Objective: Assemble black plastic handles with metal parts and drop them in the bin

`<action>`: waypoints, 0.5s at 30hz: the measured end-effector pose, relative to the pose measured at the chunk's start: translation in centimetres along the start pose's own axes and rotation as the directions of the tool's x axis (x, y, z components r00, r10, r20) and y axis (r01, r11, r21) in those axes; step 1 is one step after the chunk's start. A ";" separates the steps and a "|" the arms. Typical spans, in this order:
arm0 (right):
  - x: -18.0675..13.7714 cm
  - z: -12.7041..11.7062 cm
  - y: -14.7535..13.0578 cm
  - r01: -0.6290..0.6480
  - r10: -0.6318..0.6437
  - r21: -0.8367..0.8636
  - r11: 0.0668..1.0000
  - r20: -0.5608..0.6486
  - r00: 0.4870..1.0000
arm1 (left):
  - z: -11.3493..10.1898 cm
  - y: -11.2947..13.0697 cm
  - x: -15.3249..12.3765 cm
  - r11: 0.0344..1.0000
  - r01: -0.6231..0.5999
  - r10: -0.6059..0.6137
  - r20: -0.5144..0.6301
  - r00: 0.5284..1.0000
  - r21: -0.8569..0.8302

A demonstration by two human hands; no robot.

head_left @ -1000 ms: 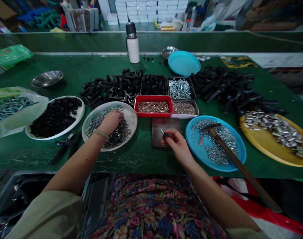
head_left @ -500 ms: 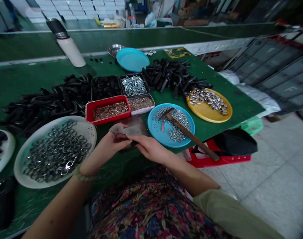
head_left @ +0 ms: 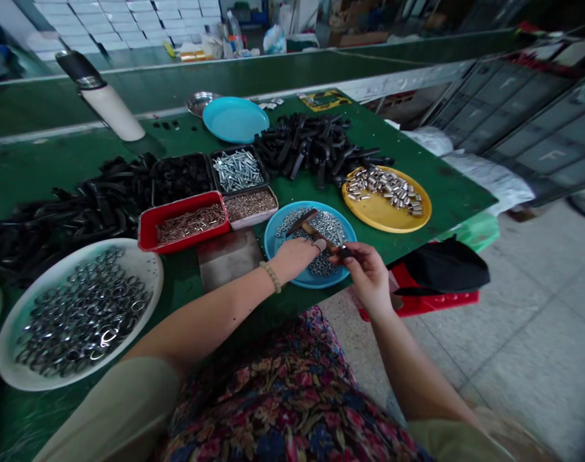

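Observation:
My left hand (head_left: 299,258), with a ring on one finger, reaches over the light blue plate (head_left: 269,249) of small metal nuts (head_left: 333,224). Its fingers are bent together beside the hammer (head_left: 314,232), fingertips hidden, so what they pinch does not show. The hammer rests across the nuts, its handle partly behind my hands. At the plate's right rim, my right hand (head_left: 372,276) grips a small black part (head_left: 343,253) between thumb and fingers. A shiny metal pin or bolt (head_left: 340,237) sticks up from it.
Left of the plate lies a flat metal block (head_left: 229,256). Behind stand a red tray (head_left: 148,230) of rivets and a tray of bolts (head_left: 239,169). A white basin (head_left: 152,263) of metal rings is at left, a yellow plate (head_left: 393,224) of metal sleeves at right. Black parts (head_left: 312,147) are heaped behind.
Both hands have moved right, from together over the metal block to the blue plate. My left hand now reaches among the nuts; my right hand holds the black part at the rim.

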State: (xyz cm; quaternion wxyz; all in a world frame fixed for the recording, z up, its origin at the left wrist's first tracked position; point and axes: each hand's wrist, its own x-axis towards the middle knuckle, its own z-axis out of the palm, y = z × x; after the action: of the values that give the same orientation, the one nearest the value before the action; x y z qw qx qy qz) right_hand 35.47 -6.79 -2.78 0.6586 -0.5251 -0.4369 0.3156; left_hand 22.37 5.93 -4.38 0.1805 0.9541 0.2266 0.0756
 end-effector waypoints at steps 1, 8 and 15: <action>-0.2 0.1 0.0 -0.015 0.015 0.007 1.000 0.009 1.000 | -0.1 -0.1 -0.2 0.999 0.006 -0.007 -0.009 1.000 -0.050; -1.7 2.5 0.4 -0.120 0.119 -0.011 0.993 0.256 0.959 | -2.5 -0.8 -4.4 0.022 0.152 -0.377 0.132 0.917 -0.988; -0.9 4.6 -2.0 0.006 0.127 -0.233 0.973 0.553 0.823 | -5.6 -1.5 -9.5 -0.210 0.223 -0.356 0.286 0.889 -0.952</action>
State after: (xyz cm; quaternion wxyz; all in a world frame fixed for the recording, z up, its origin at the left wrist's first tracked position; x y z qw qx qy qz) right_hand 30.85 -6.20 -0.78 0.4260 -0.4927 -0.6278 0.4261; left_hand 12.07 4.57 -0.42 0.8292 0.4083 0.3141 0.2170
